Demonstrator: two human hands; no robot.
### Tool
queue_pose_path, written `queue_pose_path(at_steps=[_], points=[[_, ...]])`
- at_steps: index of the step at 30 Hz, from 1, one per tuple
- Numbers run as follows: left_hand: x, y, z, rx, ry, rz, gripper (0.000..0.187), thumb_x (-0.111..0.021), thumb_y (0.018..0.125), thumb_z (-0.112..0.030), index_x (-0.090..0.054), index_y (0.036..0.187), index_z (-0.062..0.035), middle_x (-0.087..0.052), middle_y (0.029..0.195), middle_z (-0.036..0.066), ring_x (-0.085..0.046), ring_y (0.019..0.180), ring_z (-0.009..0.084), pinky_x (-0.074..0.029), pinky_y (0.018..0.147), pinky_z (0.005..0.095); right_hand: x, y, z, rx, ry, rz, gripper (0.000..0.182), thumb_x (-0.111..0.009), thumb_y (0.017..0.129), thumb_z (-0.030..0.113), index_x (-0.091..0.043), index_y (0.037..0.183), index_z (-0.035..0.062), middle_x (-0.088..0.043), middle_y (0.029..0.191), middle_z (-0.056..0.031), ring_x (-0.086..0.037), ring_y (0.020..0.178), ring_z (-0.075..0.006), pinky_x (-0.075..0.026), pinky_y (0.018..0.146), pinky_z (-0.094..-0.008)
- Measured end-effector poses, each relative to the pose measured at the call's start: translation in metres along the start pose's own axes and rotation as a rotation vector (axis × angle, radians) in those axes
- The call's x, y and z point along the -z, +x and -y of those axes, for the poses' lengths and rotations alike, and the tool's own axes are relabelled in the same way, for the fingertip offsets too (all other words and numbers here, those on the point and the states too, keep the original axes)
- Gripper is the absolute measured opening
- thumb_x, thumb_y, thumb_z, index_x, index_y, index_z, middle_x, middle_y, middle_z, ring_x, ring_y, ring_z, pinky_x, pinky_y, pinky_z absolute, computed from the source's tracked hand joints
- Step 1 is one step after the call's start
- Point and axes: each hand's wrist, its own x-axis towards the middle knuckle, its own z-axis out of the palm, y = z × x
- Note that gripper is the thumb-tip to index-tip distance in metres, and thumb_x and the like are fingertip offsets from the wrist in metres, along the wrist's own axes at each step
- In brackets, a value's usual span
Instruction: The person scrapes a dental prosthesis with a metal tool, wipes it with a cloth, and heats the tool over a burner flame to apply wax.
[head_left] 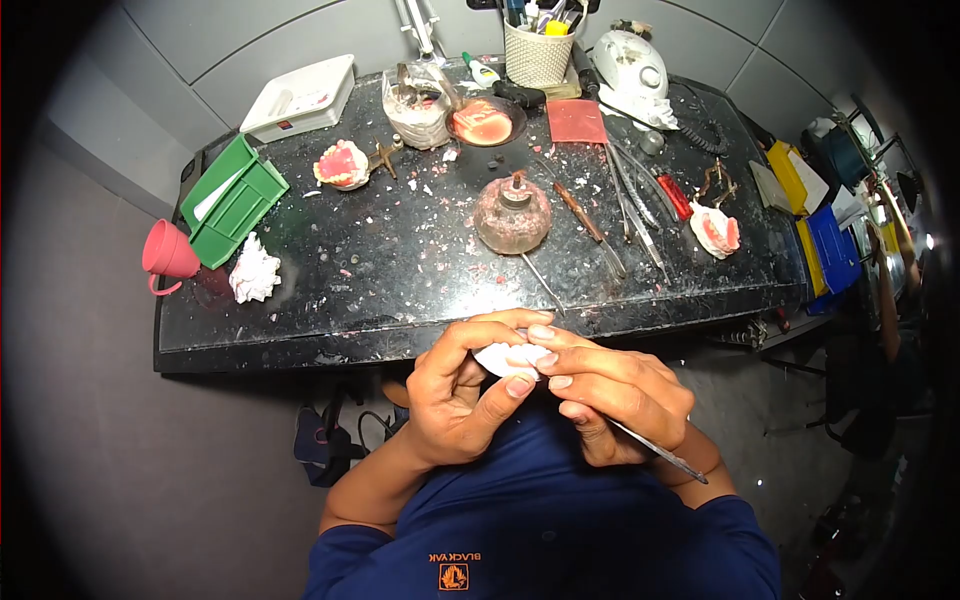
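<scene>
Just in front of the bench's near edge, my left hand [460,390] is closed around a small white piece [508,361], perhaps a plaster cast, with a pinkish patch on it. My right hand [625,400] pinches a thin metal tool [660,452]; its lower end sticks out past the palm toward the wrist. The tool's other end is mostly hidden by my fingers at the white piece. Fingertips of both hands meet there.
On the dark bench [400,290] stand a glass burner [512,215], dental models [342,165] [715,231], a red wax sheet [577,121], long tools [592,228], a green tray [236,200], a pink cup [170,250] and crumpled white material [255,270]. Scraps are scattered about.
</scene>
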Motion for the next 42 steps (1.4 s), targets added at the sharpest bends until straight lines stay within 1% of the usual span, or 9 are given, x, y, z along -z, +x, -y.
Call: queue_pose_path(at_steps=[1, 3, 8, 10, 19, 22, 28, 34, 42], points=[[-0.001, 0.0, -0.002, 0.0, 0.0, 0.0, 0.03, -0.065, 0.096, 0.003, -0.053, 0.123, 0.0097, -0.057, 0.135, 0.032, -0.064, 0.119, 0.0243, -0.052, 0.102, 0.0341, 0.0, 0.0, 0.0, -0.001, 0.007, 0.0, 0.021, -0.075, 0.089, 0.003, -0.067, 0.109, -0.0016, -0.072, 0.107, -0.0181, -0.075, 0.097, -0.031, -0.064, 0.085, -0.0399], [-0.003, 0.001, -0.007, 0.052, 0.052, -0.019, 0.027, -0.063, 0.099, -0.006, -0.051, 0.12, 0.0062, -0.06, 0.127, 0.032, -0.059, 0.126, 0.0358, -0.05, 0.106, 0.0454, 0.001, 0.0, 0.001, -0.005, 0.003, 0.005, 0.021, -0.075, 0.09, 0.003, -0.067, 0.109, -0.0017, -0.072, 0.106, -0.018, -0.075, 0.097, -0.0307, -0.064, 0.085, -0.0398], [-0.003, 0.002, -0.008, 0.066, 0.034, -0.016, 0.028, -0.062, 0.099, -0.005, -0.052, 0.121, 0.0069, -0.06, 0.127, 0.032, -0.059, 0.127, 0.0364, -0.05, 0.105, 0.0454, 0.002, 0.0, 0.003, -0.027, 0.01, 0.005, 0.021, -0.074, 0.09, 0.002, -0.067, 0.109, -0.0018, -0.073, 0.106, -0.0178, -0.075, 0.096, -0.03, -0.064, 0.084, -0.0393], [-0.003, 0.002, -0.009, 0.072, 0.024, -0.017, 0.028, -0.062, 0.098, -0.005, -0.052, 0.122, 0.0071, -0.06, 0.127, 0.032, -0.059, 0.127, 0.0366, -0.05, 0.105, 0.0455, 0.0, 0.001, 0.005, -0.063, -0.002, -0.04, 0.014, -0.067, 0.098, 0.012, -0.068, 0.098, -0.0019, -0.075, 0.098, -0.019, -0.077, 0.094, -0.0336, -0.065, 0.079, -0.039], [-0.004, 0.004, -0.014, 0.129, -0.019, -0.039, 0.031, -0.061, 0.098, -0.011, -0.056, 0.121, 0.0082, -0.062, 0.126, 0.031, -0.058, 0.129, 0.0376, -0.048, 0.107, 0.0472, 0.002, 0.0, 0.007, -0.103, -0.002, -0.018, 0.014, -0.065, 0.1, 0.011, -0.066, 0.098, -0.0028, -0.073, 0.096, -0.02, -0.077, 0.092, -0.0323, -0.064, 0.082, -0.0389], [-0.002, 0.005, -0.014, 0.157, -0.013, -0.056, 0.037, -0.06, 0.096, -0.018, -0.058, 0.121, 0.0091, -0.063, 0.125, 0.029, -0.06, 0.125, 0.0353, -0.047, 0.106, 0.0462, 0.005, -0.001, 0.007, -0.15, 0.05, -0.023, 0.015, -0.063, 0.101, 0.01, -0.065, 0.1, -0.0044, -0.071, 0.098, -0.0223, -0.075, 0.095, -0.0339, -0.064, 0.086, -0.0413], [0.012, 0.002, -0.014, 0.523, -0.2, 0.01, 0.055, -0.054, 0.084, -0.031, -0.065, 0.111, 0.015, -0.066, 0.112, 0.028, -0.064, 0.103, 0.0304, -0.048, 0.093, 0.0381, 0.005, 0.003, 0.005, -0.156, 0.173, 0.03, 0.015, -0.062, 0.101, 0.01, -0.065, 0.099, -0.0049, -0.071, 0.097, -0.022, -0.075, 0.093, -0.033, -0.064, 0.086, -0.0424], [0.015, 0.004, -0.015, 0.584, -0.249, 0.062, 0.058, -0.051, 0.079, -0.032, -0.064, 0.105, 0.0184, -0.066, 0.101, 0.026, -0.062, 0.091, 0.027, -0.047, 0.084, 0.0341, -0.003, 0.003, -0.001, -0.142, 0.271, -0.017, 0.008, -0.075, 0.088, 0.002, -0.072, 0.094, -0.0029, -0.075, 0.094, -0.0178, -0.077, 0.082, -0.0276, -0.061, 0.067, -0.0314], [0.013, 0.004, -0.016, 0.592, -0.249, 0.041, 0.059, -0.051, 0.079, -0.032, -0.064, 0.105, 0.0187, -0.066, 0.1, 0.025, -0.062, 0.089, 0.0262, -0.047, 0.083, 0.0338, -0.002, 0.005, 0.001, -0.151, 0.218, 0.009, 0.008, -0.075, 0.087, 0.001, -0.073, 0.094, -0.0027, -0.075, 0.095, -0.0167, -0.077, 0.082, -0.0263, -0.061, 0.067, -0.0305]])
